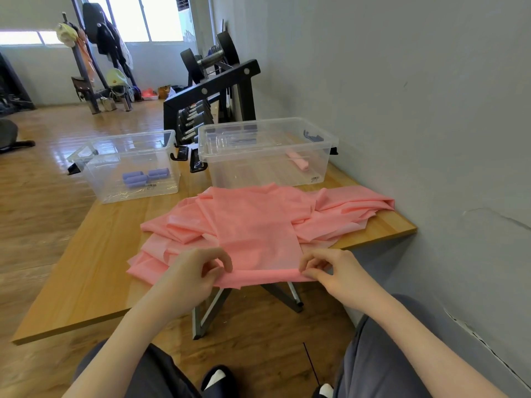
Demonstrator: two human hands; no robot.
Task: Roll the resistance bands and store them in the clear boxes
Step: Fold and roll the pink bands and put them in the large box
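Note:
A heap of pink resistance bands (pixel 258 222) lies spread over the near part of the wooden table (pixel 86 268). The top band's near edge is curled into a thin roll (pixel 264 274) at the table's front edge. My left hand (pixel 198 271) pinches the roll's left end and my right hand (pixel 333 271) pinches its right end. Behind the heap stand two clear boxes. The left box (pixel 94 168) holds three purple rolled bands (pixel 143 176). The right box (pixel 324 145) holds one pink rolled band (pixel 298 161).
A grey wall runs along the table's right side. A dumbbell rack (pixel 207 93) stands just behind the boxes. My knees and feet are below the table's front edge, beside its metal legs (pixel 207 311). A coat stand (pixel 94 53) is far back on the wooden floor.

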